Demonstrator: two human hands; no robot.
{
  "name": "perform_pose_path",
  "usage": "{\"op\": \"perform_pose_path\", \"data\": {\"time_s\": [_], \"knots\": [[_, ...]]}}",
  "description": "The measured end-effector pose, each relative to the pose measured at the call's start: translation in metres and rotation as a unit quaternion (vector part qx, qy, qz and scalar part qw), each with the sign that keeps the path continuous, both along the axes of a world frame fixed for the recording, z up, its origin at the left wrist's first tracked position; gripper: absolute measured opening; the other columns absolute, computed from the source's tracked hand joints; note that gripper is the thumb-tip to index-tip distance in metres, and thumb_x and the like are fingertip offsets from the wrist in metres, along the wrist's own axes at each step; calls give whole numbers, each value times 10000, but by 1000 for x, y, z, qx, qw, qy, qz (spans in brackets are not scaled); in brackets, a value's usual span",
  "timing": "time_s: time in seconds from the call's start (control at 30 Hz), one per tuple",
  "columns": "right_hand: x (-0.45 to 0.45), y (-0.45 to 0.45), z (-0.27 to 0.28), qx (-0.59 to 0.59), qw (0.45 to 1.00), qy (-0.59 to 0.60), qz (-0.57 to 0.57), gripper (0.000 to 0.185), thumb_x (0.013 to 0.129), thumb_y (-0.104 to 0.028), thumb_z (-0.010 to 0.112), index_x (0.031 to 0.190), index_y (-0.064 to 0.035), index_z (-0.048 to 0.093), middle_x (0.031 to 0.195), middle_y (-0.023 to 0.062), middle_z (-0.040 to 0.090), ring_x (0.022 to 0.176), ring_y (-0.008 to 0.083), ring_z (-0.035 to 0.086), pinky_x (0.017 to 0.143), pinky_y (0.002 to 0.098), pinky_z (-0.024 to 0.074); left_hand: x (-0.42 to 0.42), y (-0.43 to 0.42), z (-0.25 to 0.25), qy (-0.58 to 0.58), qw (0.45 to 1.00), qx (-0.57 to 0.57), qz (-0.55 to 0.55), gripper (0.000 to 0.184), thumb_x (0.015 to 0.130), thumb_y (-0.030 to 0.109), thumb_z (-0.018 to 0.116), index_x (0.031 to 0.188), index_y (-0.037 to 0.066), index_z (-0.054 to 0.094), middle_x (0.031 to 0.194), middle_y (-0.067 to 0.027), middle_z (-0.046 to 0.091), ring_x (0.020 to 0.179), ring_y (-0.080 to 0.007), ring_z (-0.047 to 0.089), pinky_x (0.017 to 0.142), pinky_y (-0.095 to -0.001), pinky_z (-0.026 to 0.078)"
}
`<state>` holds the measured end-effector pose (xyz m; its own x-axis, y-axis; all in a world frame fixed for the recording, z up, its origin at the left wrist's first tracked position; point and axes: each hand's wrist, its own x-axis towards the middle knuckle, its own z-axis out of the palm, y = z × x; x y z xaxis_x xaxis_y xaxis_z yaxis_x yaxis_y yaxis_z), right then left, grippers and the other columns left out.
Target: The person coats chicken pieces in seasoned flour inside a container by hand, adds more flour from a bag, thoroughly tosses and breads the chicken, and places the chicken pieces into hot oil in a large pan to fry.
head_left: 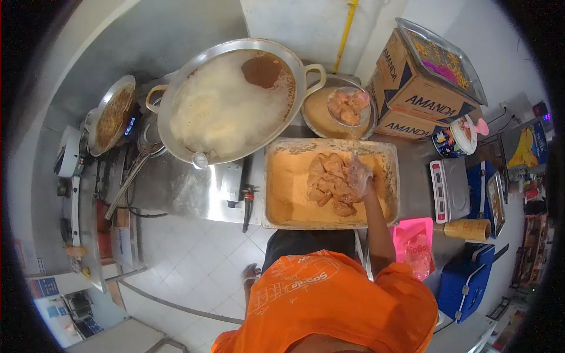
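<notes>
Our right hand touches the coated pieces amid orange powder in the tray; whether it grips any, we cannot tell. Our left hand hangs low, left, its hold unclear. A wide pan stands beyond the tray, leftward.

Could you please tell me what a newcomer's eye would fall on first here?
Probably the big pan of pale froth, left of centre near the top. Then the metal tray in the middle, where the right hand touches raw-looking meat pieces on orange powder, and the bright orange shirt along the bottom.
</notes>
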<state>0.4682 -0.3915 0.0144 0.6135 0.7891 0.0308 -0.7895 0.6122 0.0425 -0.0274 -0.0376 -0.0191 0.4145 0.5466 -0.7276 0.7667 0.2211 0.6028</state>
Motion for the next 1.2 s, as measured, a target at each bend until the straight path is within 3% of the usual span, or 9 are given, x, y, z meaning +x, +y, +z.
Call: {"op": "perform_pose_path", "data": {"time_s": [0.23,0.3,0.47,0.73,0.83,0.93,0.97,1.03,1.2], "knots": [[-6,4,24,54,994,-96,-26,360,959,-218,339,1249,-20,417,1122,197,535,846,315,615,585,442,555,-3,18,-3,-13,986,-104,129,211,827,252,560,974,102,586,731,-103,603,616,-202,577,510,-336,430],[-10,14,33,40,986,-156,-36,354,957,-200,343,1261,-31,403,1118,190,539,840,290,619,577,412,562,-23,20,-20,-70,997,2,-20,237,826,276,560,988,104,584,746,-99,606,633,-206,580,523,-342,436],[-28,46,109,-435,878,40,-198,271,915,-342,496,1057,-117,550,751,17,580,534,106,527,405,243,455,-45,18,-44,-84,993,26,-77,280,829,284,555,1027,88,578,812,-99,622,665,-209,598,548,-350,453],[-34,50,93,-63,974,-192,-103,320,922,-196,456,1190,-22,461,917,100,602,662,180,598,461,292,497,-68,10,-7,-58,924,213,-312,284,797,169,595,1049,42,568,867,-95,631,735,-179,637,658,-332,519],[-32,58,116,-457,858,-91,-216,255,910,-228,496,1071,-31,519,773,28,555,552,122,531,417,245,437,-94,14,-31,-74,913,242,-319,341,760,164,626,1068,33,561,861,-108,632,768,-202,643,677,-335,518],[-37,76,131,-503,841,4,-200,148,920,-226,486,1005,-120,543,661,-28,486,463,90,448,344,216,339,-113,23,-104,12,959,-208,191,349,765,162,624,1081,30,558,874,-138,635,801,-237,643,703,-344,517],[-36,75,141,-528,826,-8,-200,136,918,-227,487,982,-121,544,659,-26,490,467,89,449,344,224,336,-107,23,-92,3,998,-46,-44,330,781,170,609,1076,32,560,879,-148,634,808,-248,638,698,-359,517],[-38,80,154,-573,796,-31,-193,121,913,-229,490,935,-124,546,655,-22,497,476,87,451,345,240,329,-114,21,-40,-10,836,288,-467,295,813,185,578,1067,36,563,889,-169,633,821,-269,629,689,-388,516],[-49,83,154,-444,869,-67,-207,111,891,-246,524,903,-138,548,662,-21,519,499,96,463,394,251,362,-119,26,-23,-11,909,204,-364,291,819,219,565,1036,26,577,846,-159,638,760,-256,627,645,-367,507]]}}
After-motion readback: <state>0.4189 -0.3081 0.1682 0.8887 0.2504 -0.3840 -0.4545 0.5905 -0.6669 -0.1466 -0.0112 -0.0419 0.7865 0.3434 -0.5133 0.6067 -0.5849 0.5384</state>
